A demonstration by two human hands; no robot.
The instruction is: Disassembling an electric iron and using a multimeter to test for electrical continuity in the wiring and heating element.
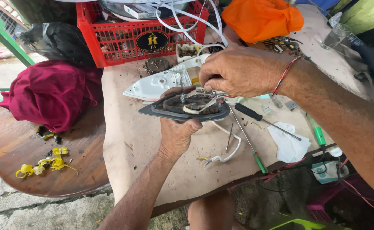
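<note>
My left hand (176, 130) grips the near edge of a dark iron soleplate (182, 110), held level above the table with its heating element and wires facing up. My right hand (238, 70) hovers over the soleplate's far right end, fingertips pinched on a small metal part there; what it pinches is hidden by the fingers. A red-and-white thread bracelet (285, 74) circles that wrist. The white plastic iron shell (161, 83) lies just behind the soleplate. A white cord (227, 155) trails below it.
A black-handled screwdriver (259, 119), a green-handled one (260, 162) and a white cloth (289, 142) lie to the right. A red crate (123, 40), orange bag (261, 19) and glass (335, 37) stand behind. A maroon cloth (53, 93) and yellow scraps (50, 164) rest on the round wooden table (80, 162).
</note>
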